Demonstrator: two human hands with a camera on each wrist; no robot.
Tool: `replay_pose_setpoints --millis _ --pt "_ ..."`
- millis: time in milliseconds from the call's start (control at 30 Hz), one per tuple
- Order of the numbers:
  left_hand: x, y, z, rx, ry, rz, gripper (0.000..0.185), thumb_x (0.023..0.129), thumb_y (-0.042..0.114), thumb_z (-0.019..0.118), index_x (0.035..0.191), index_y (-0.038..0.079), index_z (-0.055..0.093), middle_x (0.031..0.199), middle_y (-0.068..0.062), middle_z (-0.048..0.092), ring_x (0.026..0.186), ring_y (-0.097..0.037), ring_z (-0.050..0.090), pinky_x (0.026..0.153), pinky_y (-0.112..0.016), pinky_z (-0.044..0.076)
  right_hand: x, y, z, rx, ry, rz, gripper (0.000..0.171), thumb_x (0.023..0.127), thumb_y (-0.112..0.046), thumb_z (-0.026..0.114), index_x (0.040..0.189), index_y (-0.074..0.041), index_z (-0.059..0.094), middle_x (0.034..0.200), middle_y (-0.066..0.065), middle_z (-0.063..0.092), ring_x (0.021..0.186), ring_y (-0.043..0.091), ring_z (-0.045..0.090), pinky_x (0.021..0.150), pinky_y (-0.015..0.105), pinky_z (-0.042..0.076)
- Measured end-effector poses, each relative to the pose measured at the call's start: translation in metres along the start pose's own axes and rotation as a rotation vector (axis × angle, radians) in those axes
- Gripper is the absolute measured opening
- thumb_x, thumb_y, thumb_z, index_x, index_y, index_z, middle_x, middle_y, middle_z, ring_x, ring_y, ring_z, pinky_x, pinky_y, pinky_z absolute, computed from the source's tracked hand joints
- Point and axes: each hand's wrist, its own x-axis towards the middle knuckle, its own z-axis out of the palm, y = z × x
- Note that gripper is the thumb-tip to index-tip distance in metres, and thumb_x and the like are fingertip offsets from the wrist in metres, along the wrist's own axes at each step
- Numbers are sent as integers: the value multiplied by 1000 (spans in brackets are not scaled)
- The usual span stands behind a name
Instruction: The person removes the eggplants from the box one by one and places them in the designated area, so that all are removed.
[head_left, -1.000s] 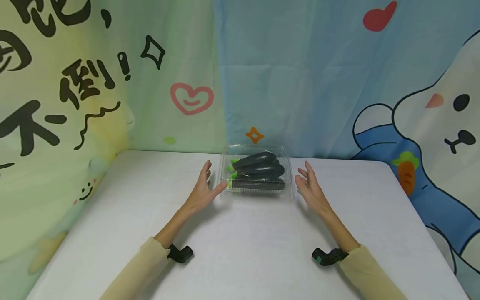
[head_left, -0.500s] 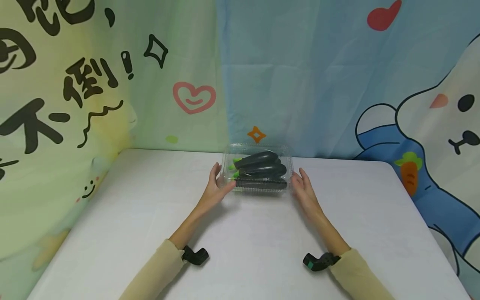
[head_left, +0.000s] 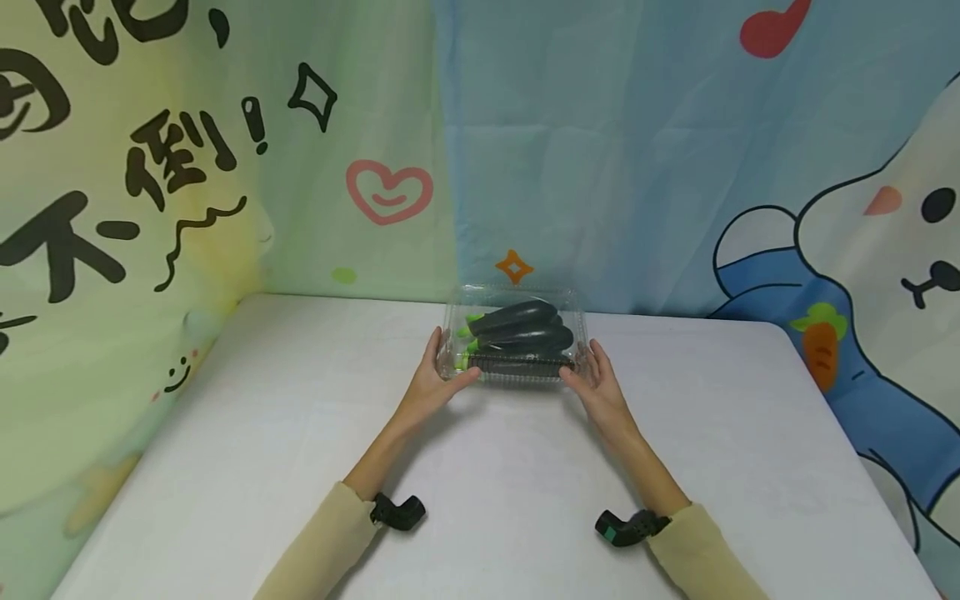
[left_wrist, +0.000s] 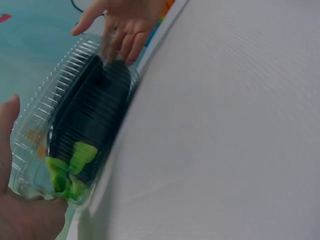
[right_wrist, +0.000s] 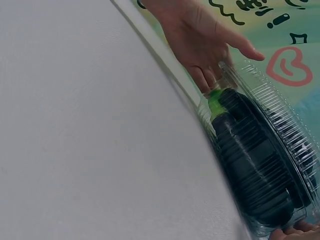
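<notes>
In the right wrist view the right hand is almost wholly cut off by the bottom edge; only fingertips show under the clear box. The left wrist view crops the left hand at the corner, showing little beyond a thumb and part of the palm. From the head camera, the fingers behind the box ends are hidden, and the count of eggplants stacked inside cannot be told for sure. The backdrop's black characters run off the frame.
</notes>
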Motion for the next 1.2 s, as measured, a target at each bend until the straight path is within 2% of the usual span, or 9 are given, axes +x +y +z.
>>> replay_pose_setpoints --millis 133,267,433,667,1000,1200 --pt "1 0 -2 -28 -19 -18 101 79 39 69 148 28 -4 155 12 10 144 -15 9 115 -43 22 1 3 0 -13 3 9 88 92 -20 55 147 -15 -13 155 6 -13 144 25 -9 117 47 8" --pt "3 -9 -1 -41 1 24 103 76 42 71 147 32 -4 153 15 14 144 -13 10 114 -44 23 6 14 -3 -1 -6 4 93 89 -20 60 148 -20 -11 155 3 -15 144 26 -8 117 48 10" --pt "3 -11 0 -39 28 42 105 73 43 74 146 35 -1 153 15 17 144 -13 11 115 -46 20 6 17 -3 15 -28 -26 98 86 -17 63 147 -22 -13 155 1 -16 144 23 -10 118 45 6" --pt "2 -11 1 -69 5 44 107 74 37 75 147 33 -4 155 11 11 144 -19 10 112 -48 25 6 18 -1 12 -39 -36 102 85 -14 65 146 -23 -16 155 0 -17 144 21 -11 118 44 2" --pt "2 -13 0 -40 21 48 110 73 38 75 148 29 -5 155 10 11 144 -23 12 112 -48 25 7 20 0 -1 -27 -46 99 86 -17 64 147 -23 -14 155 0 -14 144 20 -7 118 42 4" --pt "4 -14 4 3 28 49 111 72 40 76 148 27 -4 156 4 10 143 -27 14 109 -52 28 4 23 1 13 3 -28 97 86 -17 63 147 -24 -13 156 -1 -12 145 20 -6 118 42 3"
